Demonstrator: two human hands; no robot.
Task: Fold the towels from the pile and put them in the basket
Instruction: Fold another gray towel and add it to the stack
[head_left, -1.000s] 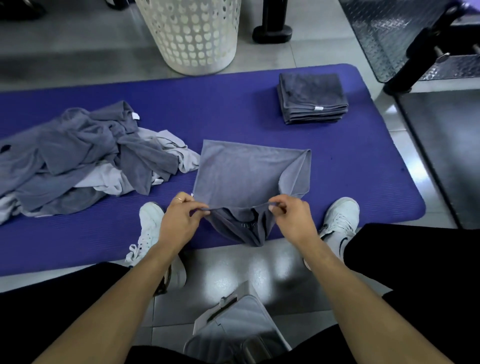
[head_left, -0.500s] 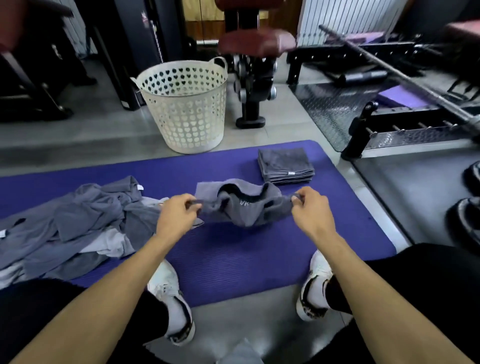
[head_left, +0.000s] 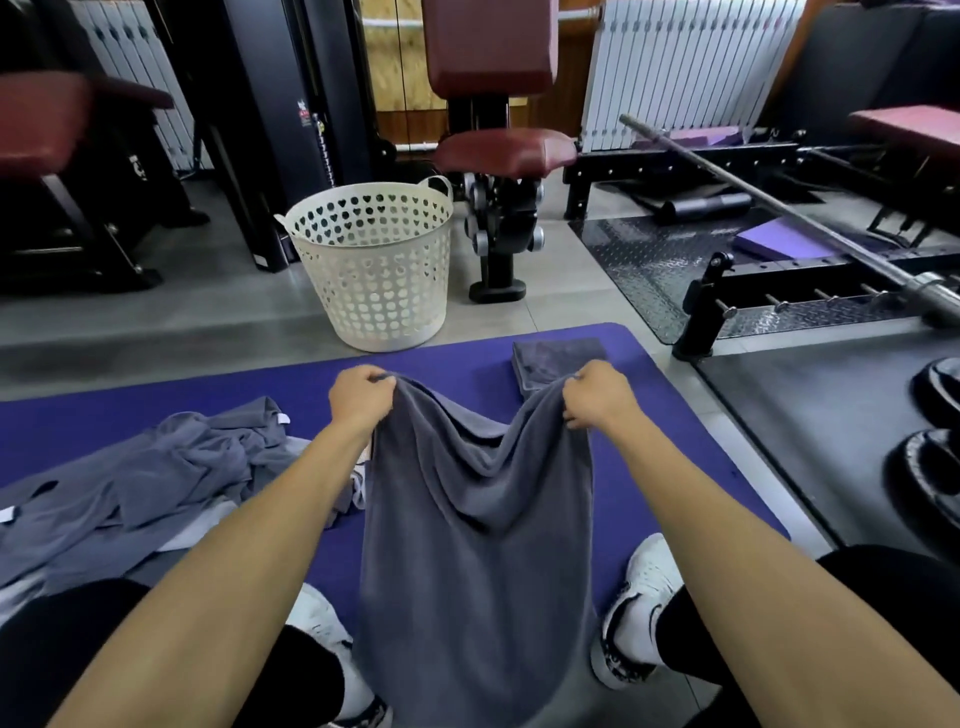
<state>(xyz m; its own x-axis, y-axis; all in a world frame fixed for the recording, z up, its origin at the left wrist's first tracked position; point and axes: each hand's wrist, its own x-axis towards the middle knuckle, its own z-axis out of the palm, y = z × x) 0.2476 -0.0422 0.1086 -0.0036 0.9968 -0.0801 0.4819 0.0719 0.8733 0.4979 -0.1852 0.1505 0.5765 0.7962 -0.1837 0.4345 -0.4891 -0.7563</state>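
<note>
The person's left hand (head_left: 361, 397) and right hand (head_left: 597, 395) each pinch a top corner of the grey towel (head_left: 478, 519), hanging it over the purple mat (head_left: 675, 467), probably to square it for folding, with the pile (head_left: 156, 478) left, the folded stack (head_left: 550, 356) and white basket (head_left: 371, 270) beyond

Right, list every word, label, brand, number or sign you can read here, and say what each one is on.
No text reads clearly.
Red and white sticker on the black machine upright: too small and blurred.
White tags on the pile of unfolded towels: no print readable.
Held towel, basket, folded stack: no visible text.
</note>
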